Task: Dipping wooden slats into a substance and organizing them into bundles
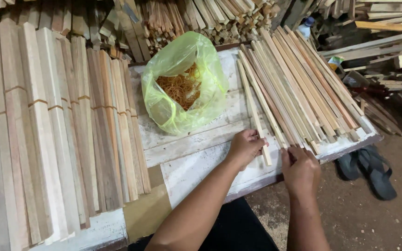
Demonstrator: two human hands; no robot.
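Note:
My left hand point(246, 148) grips the near end of one thin wooden slat point(253, 111) lying apart from the others on the white worktable point(196, 144). My right hand point(300, 169) rests fingers-down on the near ends of the loose slat pile point(298, 88), which fans out toward the far right. A yellow-green plastic bag point(182, 83) of rubber bands point(180, 88) lies open in the table's middle, left of both hands.
Banded bundles of slats point(56, 130) cover the table's left side. More stacked wood point(201, 18) lines the back and right. A pair of dark sandals point(368, 172) lies on the dirt floor beyond the table's right edge.

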